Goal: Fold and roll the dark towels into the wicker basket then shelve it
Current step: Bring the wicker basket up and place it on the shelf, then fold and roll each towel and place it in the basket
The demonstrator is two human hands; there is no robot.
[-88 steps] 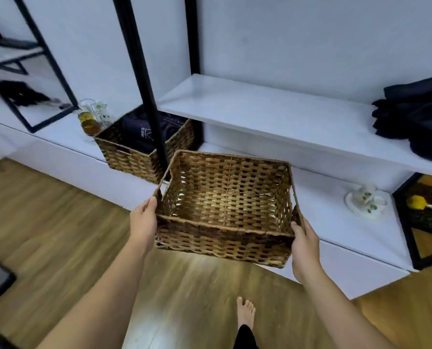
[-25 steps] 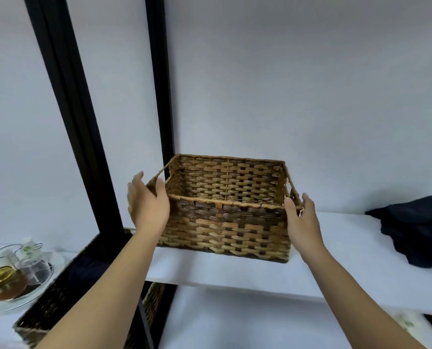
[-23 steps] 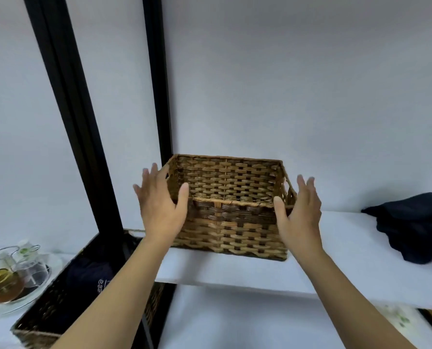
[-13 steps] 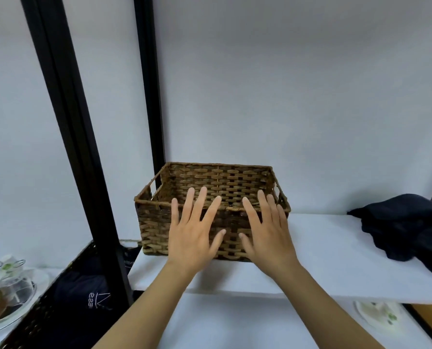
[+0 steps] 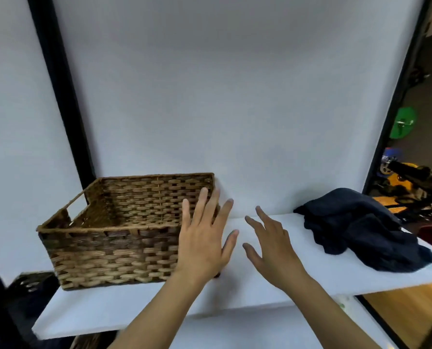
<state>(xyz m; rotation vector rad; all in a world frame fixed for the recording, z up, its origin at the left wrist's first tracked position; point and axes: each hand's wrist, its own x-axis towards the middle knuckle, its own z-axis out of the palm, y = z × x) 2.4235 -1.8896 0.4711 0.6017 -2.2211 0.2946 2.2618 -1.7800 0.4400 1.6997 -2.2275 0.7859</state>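
1. The basket (image 5: pixel 124 230) sits upright on the left of the shelf (image 5: pixel 260 278), long axis left to right, nothing inside.
2. Towels (image 5: pixel 361 227) lie heaped at the right, well apart.
3. Left hand (image 5: pixel 205 238) and right hand (image 5: pixel 272 245) hover between them, fingers spread, holding nothing.

basket (image 5: pixel 124 230) on shelf (image 5: pixel 260 280) at left, towels (image 5: pixel 361 225) at right, well apart

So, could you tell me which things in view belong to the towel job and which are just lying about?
Part of the job:
- wicker basket, holding nothing, on the white shelf
- dark towels, heaped at the shelf's right end
- left hand and right hand, both holding nothing

Just lying about:
- green disc and yellow clutter beyond the black frame
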